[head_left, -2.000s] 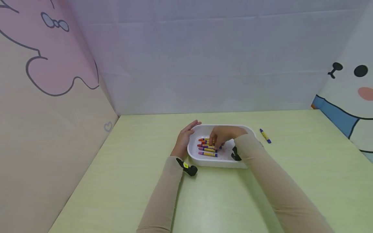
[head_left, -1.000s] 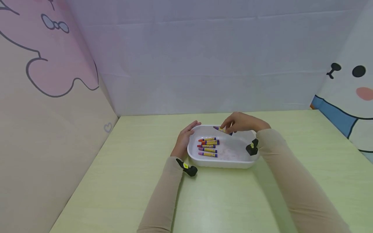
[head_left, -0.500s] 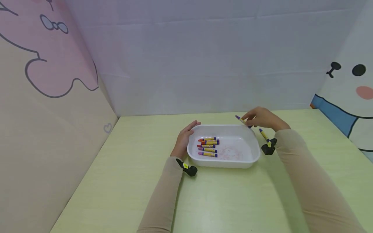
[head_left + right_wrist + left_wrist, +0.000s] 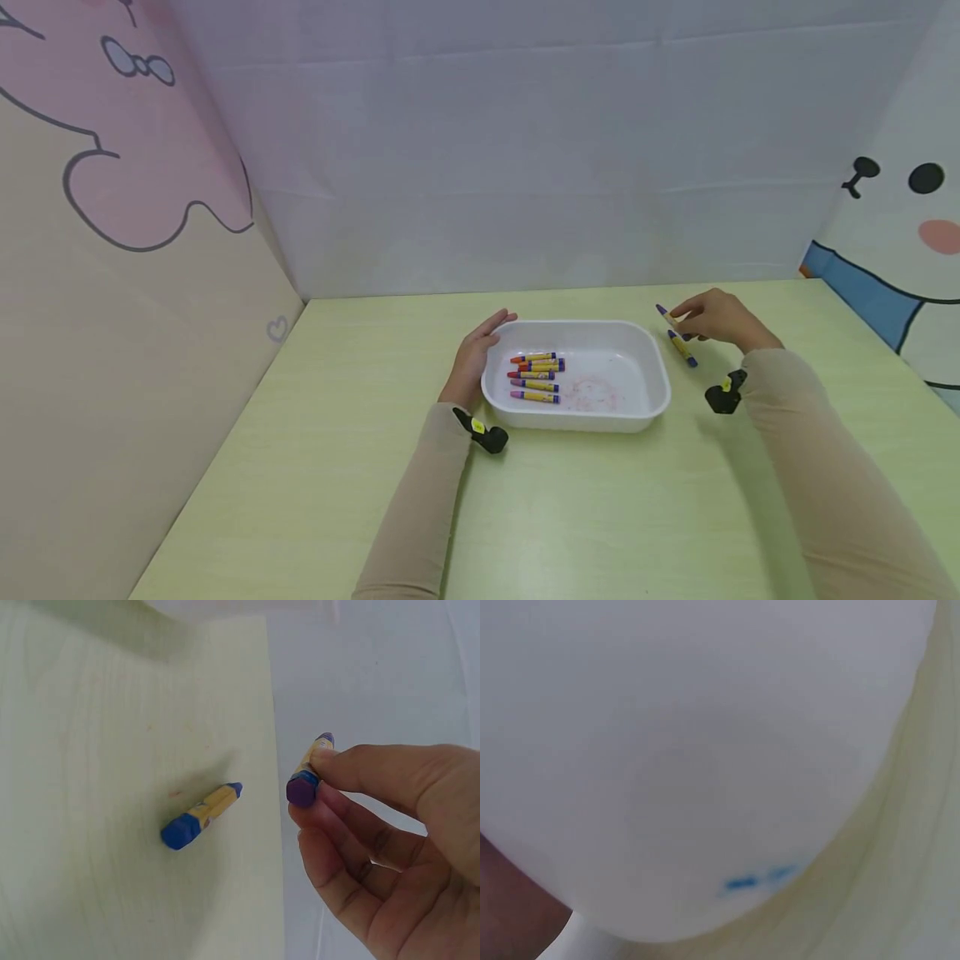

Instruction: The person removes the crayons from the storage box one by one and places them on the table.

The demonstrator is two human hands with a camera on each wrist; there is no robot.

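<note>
Right wrist view: the right hand (image 4: pixel 405 847) pinches a purple crayon (image 4: pixel 304 776) with its fingers, near the far edge of the tabletop (image 4: pixel 570 517). A blue crayon (image 4: pixel 201 816) lies close by. Letting go too high might make the purple crayon drop and bump it. The left hand (image 4: pixel 468 362) touches the white tray (image 4: pixel 570 422) with straight fingers.
</note>
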